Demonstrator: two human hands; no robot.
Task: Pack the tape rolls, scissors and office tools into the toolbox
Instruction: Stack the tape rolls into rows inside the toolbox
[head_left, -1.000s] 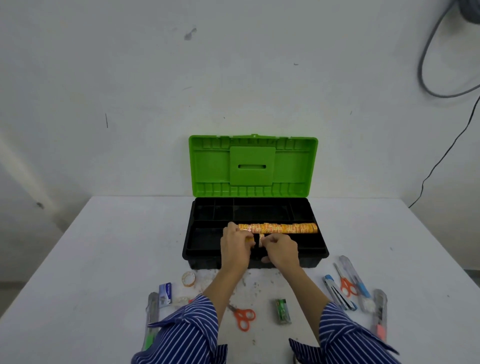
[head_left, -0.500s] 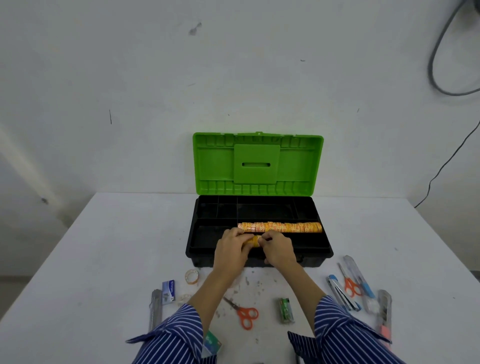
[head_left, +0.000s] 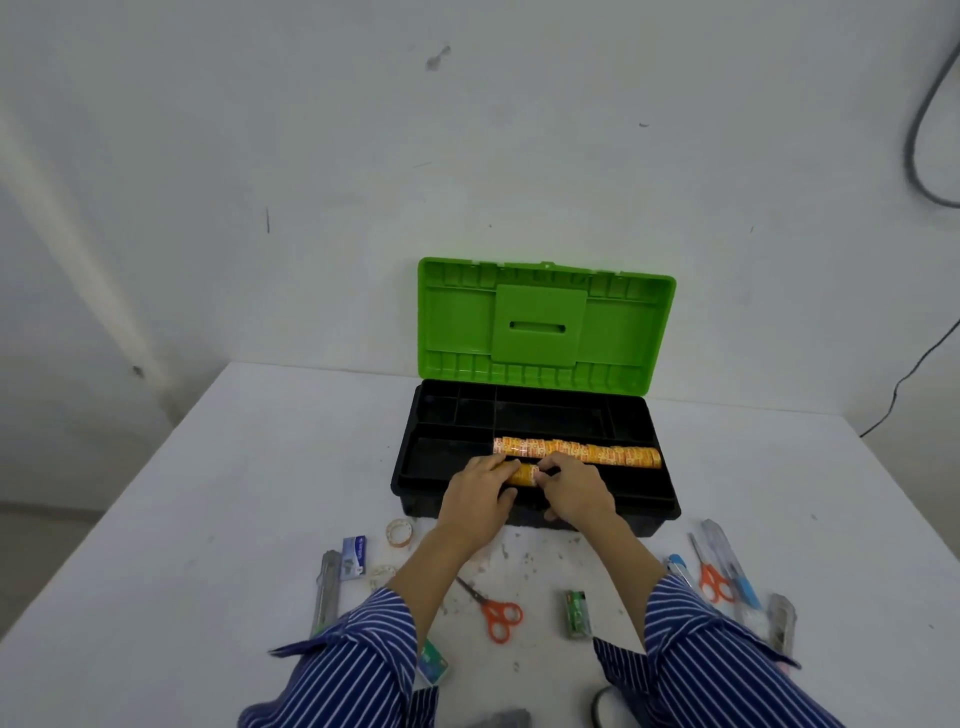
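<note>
Tape roll (head_left: 525, 474) pinched between both hands' fingers (head_left: 506, 466)

blue white-striped shirt sleeves (head_left: 363, 654), cuffs unbuttoned, forearms bare

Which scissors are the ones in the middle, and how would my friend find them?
Start at the green-lidded toolbox and come straight toward the person onto the table. The scissors lie between the two striped sleeves, left of a small green box. They lie alone, while the other orange pair sits among pens at the right.
</note>
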